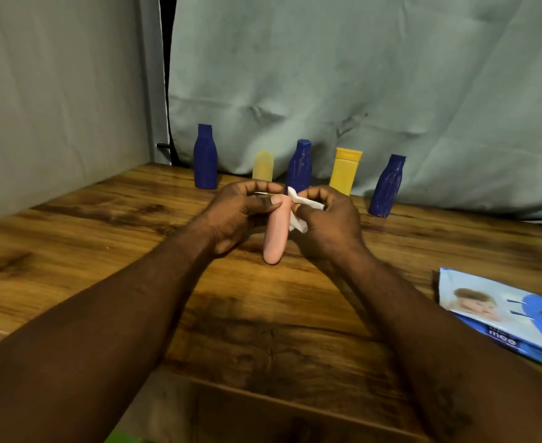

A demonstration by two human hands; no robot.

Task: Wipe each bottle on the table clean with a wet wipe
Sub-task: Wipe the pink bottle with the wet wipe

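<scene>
Wooden table (pixel 103 225), smooth pale-pink round-ended bottle (pixel 274 238), crumpled white wipe (pixel 298 215)

- We see a dim, warm-toned scene; light falls from above and ahead.
- The table (pixel 295 314) carries soft sheen near its far edge and dark forearm shadows at centre.
- The wide-angle lens bows the edges.
- The wipe pack (pixel 503 314) and lower corners appear soft; fine detail smears.
</scene>
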